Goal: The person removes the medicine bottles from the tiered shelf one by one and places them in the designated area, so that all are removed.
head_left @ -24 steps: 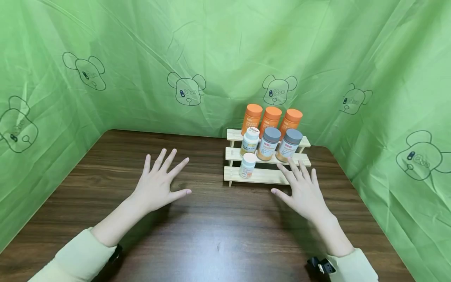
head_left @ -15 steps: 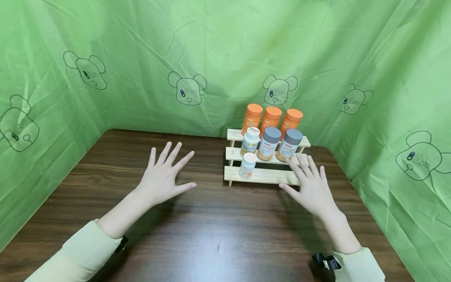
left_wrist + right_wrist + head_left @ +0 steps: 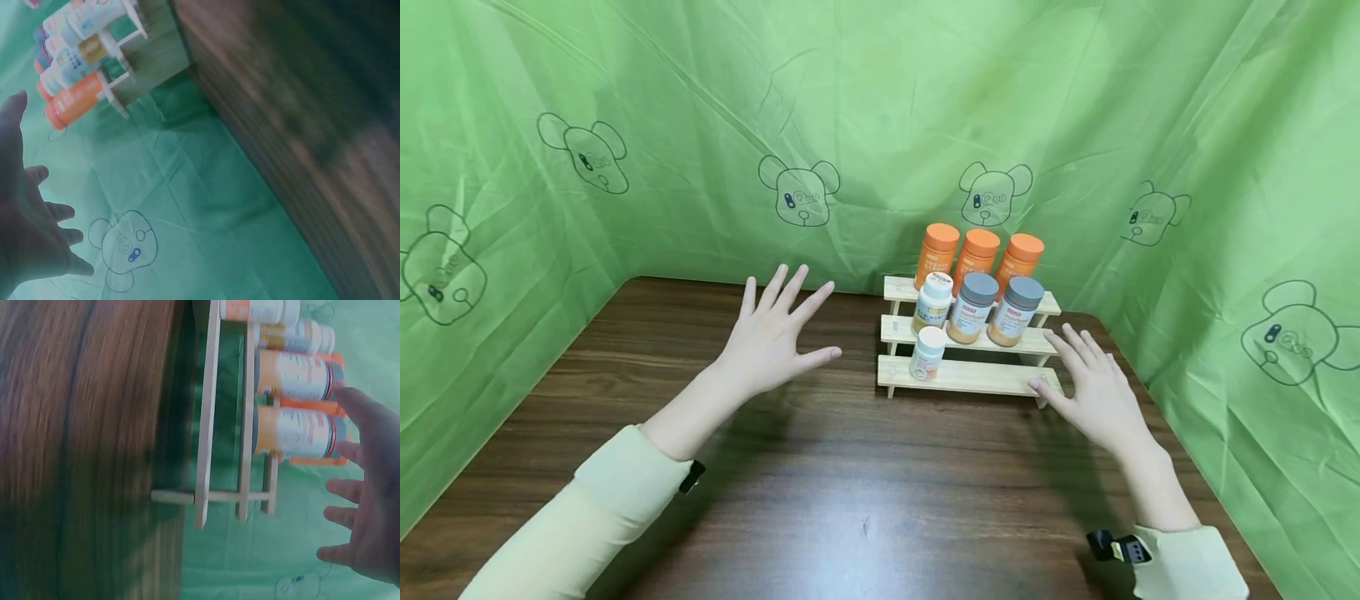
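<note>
A three-tier wooden rack (image 3: 985, 377) stands at the back right of the table. Orange bottles (image 3: 981, 252) line its top tier. On the middle tier are a white bottle with a yellow label (image 3: 933, 302) and two grey-capped bottles (image 3: 973, 307). One small white bottle (image 3: 928, 353) sits at the left end of the bottom tier. My left hand (image 3: 767, 340), fingers spread and holding nothing, hovers left of the rack. By the rack's right end my right hand (image 3: 1097, 392) is also spread and holds nothing; its thumb overlaps the bottom tier in the head view.
The dark wood-grain table (image 3: 850, 483) reaches back to a green curtain (image 3: 700, 100) printed with bear heads, which also encloses both sides. A black strap device (image 3: 1118, 547) is on the right wrist.
My left hand has moved forward and to the right. My right hand has shifted rightward, from in front of the rack to its right end. The bottles stay put.
</note>
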